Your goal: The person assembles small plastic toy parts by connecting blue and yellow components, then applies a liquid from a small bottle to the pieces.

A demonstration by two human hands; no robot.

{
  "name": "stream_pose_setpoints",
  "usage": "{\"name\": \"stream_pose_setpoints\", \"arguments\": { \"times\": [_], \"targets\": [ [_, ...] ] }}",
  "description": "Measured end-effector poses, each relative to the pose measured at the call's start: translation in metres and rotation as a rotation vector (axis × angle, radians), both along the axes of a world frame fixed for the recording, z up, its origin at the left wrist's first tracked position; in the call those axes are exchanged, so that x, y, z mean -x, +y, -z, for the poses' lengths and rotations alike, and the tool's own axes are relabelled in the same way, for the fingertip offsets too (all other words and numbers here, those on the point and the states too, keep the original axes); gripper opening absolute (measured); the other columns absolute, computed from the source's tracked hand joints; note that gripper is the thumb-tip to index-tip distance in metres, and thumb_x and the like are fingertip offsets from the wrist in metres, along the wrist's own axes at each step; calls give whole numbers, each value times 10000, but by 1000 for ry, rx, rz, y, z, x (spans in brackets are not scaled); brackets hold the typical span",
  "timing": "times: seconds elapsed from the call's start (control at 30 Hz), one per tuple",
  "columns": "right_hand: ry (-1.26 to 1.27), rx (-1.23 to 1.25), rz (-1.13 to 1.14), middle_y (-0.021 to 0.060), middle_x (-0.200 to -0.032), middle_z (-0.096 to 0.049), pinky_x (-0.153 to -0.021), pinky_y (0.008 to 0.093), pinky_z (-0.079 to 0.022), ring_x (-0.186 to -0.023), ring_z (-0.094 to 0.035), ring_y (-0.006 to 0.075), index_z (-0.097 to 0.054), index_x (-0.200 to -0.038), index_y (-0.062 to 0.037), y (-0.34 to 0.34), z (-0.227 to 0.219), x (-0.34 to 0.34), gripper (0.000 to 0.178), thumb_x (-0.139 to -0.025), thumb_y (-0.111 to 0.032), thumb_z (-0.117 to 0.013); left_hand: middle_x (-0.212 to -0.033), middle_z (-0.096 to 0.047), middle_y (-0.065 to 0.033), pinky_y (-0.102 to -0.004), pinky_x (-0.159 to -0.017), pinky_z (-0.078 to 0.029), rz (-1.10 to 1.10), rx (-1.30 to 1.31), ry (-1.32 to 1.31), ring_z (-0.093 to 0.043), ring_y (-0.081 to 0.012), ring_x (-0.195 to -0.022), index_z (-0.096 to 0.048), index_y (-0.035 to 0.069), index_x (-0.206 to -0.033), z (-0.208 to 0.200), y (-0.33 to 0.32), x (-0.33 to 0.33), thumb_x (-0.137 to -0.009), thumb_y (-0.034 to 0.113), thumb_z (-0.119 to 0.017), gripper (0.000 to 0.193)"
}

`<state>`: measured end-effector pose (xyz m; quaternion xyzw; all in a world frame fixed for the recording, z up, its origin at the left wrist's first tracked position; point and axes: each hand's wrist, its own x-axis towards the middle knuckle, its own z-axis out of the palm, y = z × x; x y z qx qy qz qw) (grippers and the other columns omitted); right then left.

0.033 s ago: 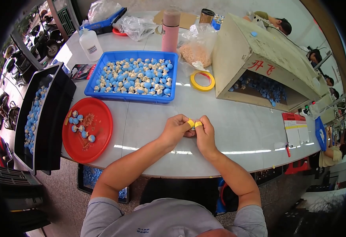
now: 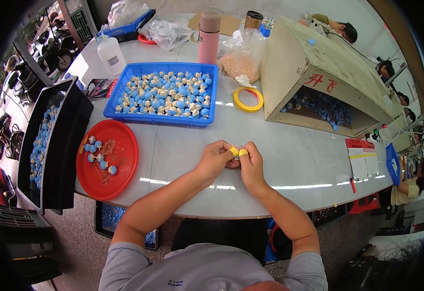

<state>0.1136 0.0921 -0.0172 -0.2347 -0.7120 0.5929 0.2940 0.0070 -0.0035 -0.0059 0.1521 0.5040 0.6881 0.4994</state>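
Note:
Over the middle of the table, my left hand [image 2: 217, 159] and my right hand [image 2: 251, 167] meet with fingertips pressed together. Yellow tape wraps both thumbs. Between the fingertips sits something small and mostly hidden, with only a hint of pale blue showing, so I cannot make out what it is. Left of my hands, a red round plate [image 2: 108, 167] carries several small blue-and-cream round pieces [image 2: 99, 144] and some scraps. Beyond it, a blue tray [image 2: 159, 119] is filled with many more of these pieces.
A black bin [image 2: 59, 160] of blue pieces stands at the left edge. Yellow tape roll [image 2: 248, 107], pink bottle [image 2: 208, 41] and bag of beige bits [image 2: 241, 63] lie farther back. A beige metal box [image 2: 289, 63] with blue pieces inside stands right; a red cutter [image 2: 352, 185] lies nearer.

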Motion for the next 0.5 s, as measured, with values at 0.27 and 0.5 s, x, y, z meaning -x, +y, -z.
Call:
{"name": "stream_pose_setpoints", "arguments": {
  "times": [0.27, 0.5],
  "targets": [
    [-5, -24, 11, 5, -683, -441, -561, 265, -369, -662, -377, 70, -402, -781, -47, -1, -1, 0, 210, -966, -102, -484, -895, -666, -104, -280, -693, -559, -4, 2, -7, -671, -172, -757, -557, 19, -957, 0, 0, 0, -932, 122, -627, 127],
    [3, -18, 12, 10, -683, -442, -563, 268, -371, -663, -382, 75, -406, -782, -45, 0, 2, 0, 202, -958, -97, -490, -891, -667, -102, -286, -703, -557, 8, -10, -10, -673, -172, -768, -556, 22, -952, 0, 0, 1, -933, 129, -627, 129]
  ]
}}
